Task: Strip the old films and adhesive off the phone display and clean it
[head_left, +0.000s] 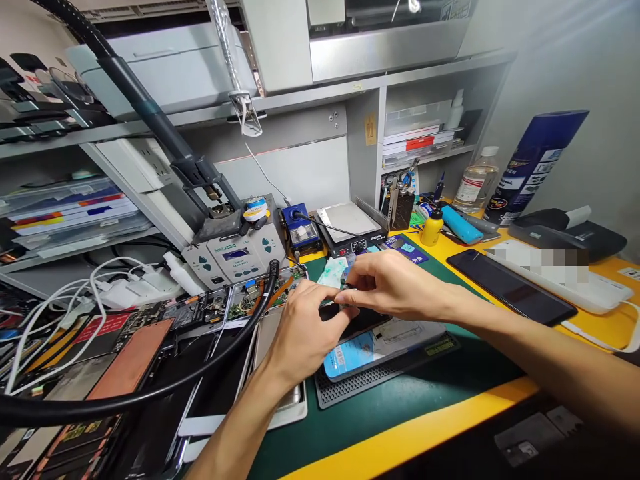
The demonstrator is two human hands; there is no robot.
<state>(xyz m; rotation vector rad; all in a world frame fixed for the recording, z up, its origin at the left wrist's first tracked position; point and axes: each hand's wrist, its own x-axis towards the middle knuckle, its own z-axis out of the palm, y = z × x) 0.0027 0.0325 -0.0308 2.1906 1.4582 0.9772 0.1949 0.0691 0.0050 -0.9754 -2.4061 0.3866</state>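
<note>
My left hand (pixel 306 327) and my right hand (pixel 393 285) meet over the middle of the bench, fingers pinched together. Between the fingertips is something small that I cannot make out. Just beneath them lies a flat dark object (pixel 367 323), partly hidden by the fingers. It rests on a flat blue and grey piece (pixel 395 348) with line drawings on it. Under that is a grey perforated mat (pixel 345 390) on the green work mat (pixel 410 405). A white and green crumpled wipe or packet (pixel 333 272) sits just behind my fingers.
Opened devices and circuit boards (pixel 250 297) crowd the left, crossed by a black hose (pixel 200 373). A grey soldering station (pixel 240 257) and a hot plate (pixel 350 223) stand behind. To the right are a black phone (pixel 510 283), yellow bottle (pixel 432 227) and blue spray can (pixel 535 167).
</note>
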